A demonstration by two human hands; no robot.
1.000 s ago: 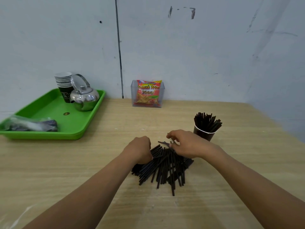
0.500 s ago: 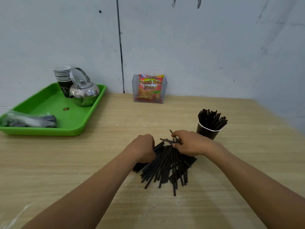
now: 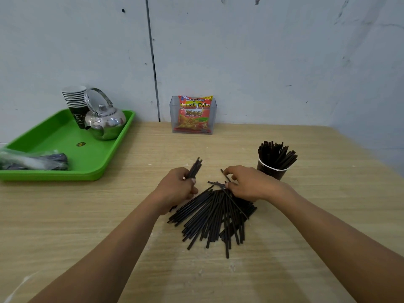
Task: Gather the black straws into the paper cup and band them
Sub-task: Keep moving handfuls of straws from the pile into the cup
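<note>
Tabletop straw pile (image 3: 215, 217) partly hidden under right hand (image 3: 247, 184).

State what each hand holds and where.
Left hand grips a small bundle of straws near its lower end. Right hand pinches a few straws at their far tips, atop the pile.

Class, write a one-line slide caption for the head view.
Left hand lifts a few black straws from the pile; right hand sorts beside the paper cup.

Even, soft indoor light; faint shadows; wide-angle bowing at edges
</note>
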